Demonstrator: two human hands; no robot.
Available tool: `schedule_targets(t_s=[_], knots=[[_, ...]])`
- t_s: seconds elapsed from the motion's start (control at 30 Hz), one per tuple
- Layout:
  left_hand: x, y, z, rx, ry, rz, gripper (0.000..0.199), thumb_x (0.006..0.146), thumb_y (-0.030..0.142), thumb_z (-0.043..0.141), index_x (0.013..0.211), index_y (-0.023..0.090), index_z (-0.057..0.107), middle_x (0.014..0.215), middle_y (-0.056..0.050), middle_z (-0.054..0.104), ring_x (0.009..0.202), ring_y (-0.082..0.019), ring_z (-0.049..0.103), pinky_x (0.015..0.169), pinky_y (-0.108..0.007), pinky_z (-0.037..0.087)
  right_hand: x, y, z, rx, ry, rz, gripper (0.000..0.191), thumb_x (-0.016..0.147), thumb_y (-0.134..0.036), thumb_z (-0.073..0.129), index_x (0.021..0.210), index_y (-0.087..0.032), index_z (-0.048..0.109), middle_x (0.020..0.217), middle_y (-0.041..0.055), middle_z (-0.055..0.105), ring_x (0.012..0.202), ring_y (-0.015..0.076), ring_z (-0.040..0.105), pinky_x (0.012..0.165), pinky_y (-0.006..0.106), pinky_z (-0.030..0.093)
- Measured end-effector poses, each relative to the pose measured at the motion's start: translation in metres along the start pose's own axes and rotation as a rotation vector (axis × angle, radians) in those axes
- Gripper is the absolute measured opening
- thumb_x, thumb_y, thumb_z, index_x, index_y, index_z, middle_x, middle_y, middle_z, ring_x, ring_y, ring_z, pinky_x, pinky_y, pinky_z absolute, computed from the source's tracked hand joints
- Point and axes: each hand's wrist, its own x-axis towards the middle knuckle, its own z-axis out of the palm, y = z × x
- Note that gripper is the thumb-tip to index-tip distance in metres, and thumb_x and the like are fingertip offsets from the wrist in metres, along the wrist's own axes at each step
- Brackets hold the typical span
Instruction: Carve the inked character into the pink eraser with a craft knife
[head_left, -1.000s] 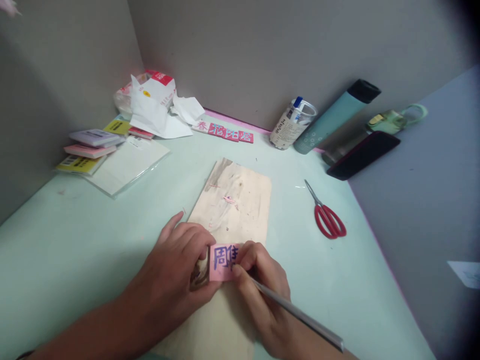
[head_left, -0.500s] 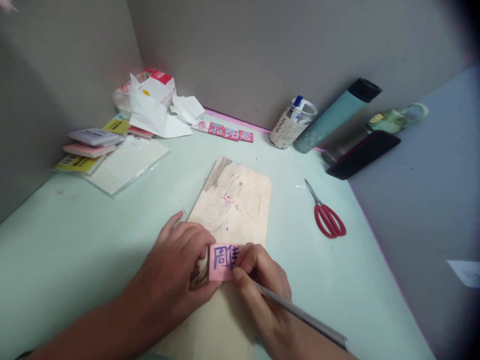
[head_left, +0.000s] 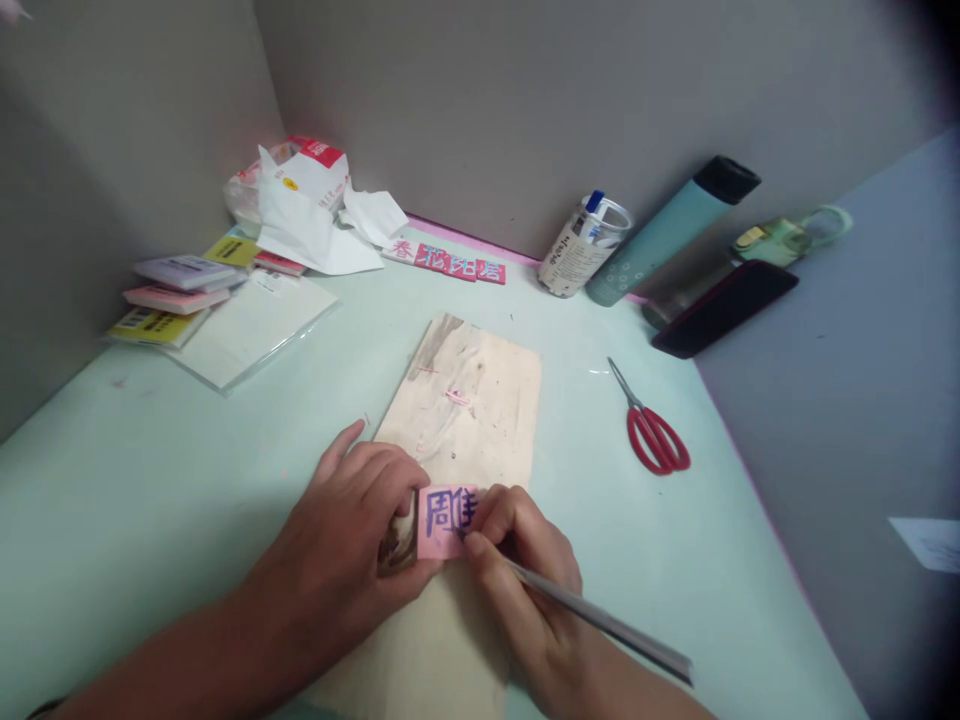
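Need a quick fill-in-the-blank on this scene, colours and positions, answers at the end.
1. Behind its purple strokes, the square block is ____ in colour.
2. The slim metal tool is held in the person's ____ hand.
3. The scissors have ____ handles.
4. Of the scissors and the can, the one nearer the hands is the ____.

Missing words: pink; right; red; scissors.

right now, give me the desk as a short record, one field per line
left hand: steadies pink block, brown-patterned piece beside it
right hand: holds thin tool, tip at the block
block face: blue-purple writing, partly covered by fingers
underneath: wooden board, pink scraps on it
right side: red-handled scissors
back: lettered tiles, can with pens, bluish bottle
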Motion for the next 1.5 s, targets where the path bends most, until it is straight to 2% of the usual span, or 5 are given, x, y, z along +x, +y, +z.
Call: schedule_targets(t_s=[0.93,1.1,1.27,1.37,1.5], knots=[[0.000,-0.001,0.000,-0.020,0.012,0.007,0.029,0.079,0.022,0.072,0.099,0.023,0.051,0.096,-0.001,0.064,0.094,-0.025,0.063,0.116,-0.059,0.021,-0.003,0.013,0.000,0.146,-0.001,0.059,0.025,0.105,-0.034,0.048,0.083,-0.024,0.044,0.078,-0.0029,0.049,0.072,0.0158,0.043,0.064,0.032,0.034],[-0.004,-0.009,-0.001,0.001,0.001,0.055,0.044,0.073,0.039,0.087,0.098,0.024,0.054,0.101,-0.003,0.062,0.117,-0.035,0.057,0.117,-0.061,0.021,-0.002,0.012,0.000,0.160,0.018,0.062,0.026,0.104,-0.034,0.051,0.081,-0.023,0.045,0.077,-0.0028,0.048,0.070,0.0158,0.041,0.062,0.032,0.033],[-0.006,-0.014,-0.001,0.016,-0.046,0.110,0.036,0.079,0.031,0.083,0.094,0.025,0.051,0.129,-0.008,0.064,0.147,-0.033,0.038,0.124,-0.056,0.011,0.000,0.010,-0.001,0.157,0.001,0.079,0.027,0.103,-0.034,0.052,0.080,-0.023,0.045,0.076,-0.0027,0.050,0.070,0.0159,0.042,0.062,0.032,0.033],[-0.005,-0.015,-0.002,-0.009,-0.090,0.133,0.027,0.091,0.034,0.074,0.090,0.026,0.049,0.133,-0.004,0.067,0.151,-0.028,0.035,0.125,-0.053,0.009,-0.001,0.011,-0.001,0.172,-0.008,0.073,0.026,0.104,-0.034,0.051,0.080,-0.023,0.046,0.077,-0.0022,0.051,0.070,0.0160,0.044,0.063,0.032,0.034],[-0.004,-0.016,-0.003,-0.061,-0.098,0.123,0.022,0.095,0.040,0.069,0.094,0.026,0.052,0.127,-0.002,0.070,0.147,-0.028,0.042,0.125,-0.054,0.012,-0.003,0.012,0.001,0.199,-0.028,0.072,0.026,0.104,-0.035,0.052,0.082,-0.023,0.047,0.080,-0.0009,0.054,0.073,0.0165,0.047,0.064,0.032,0.036]])
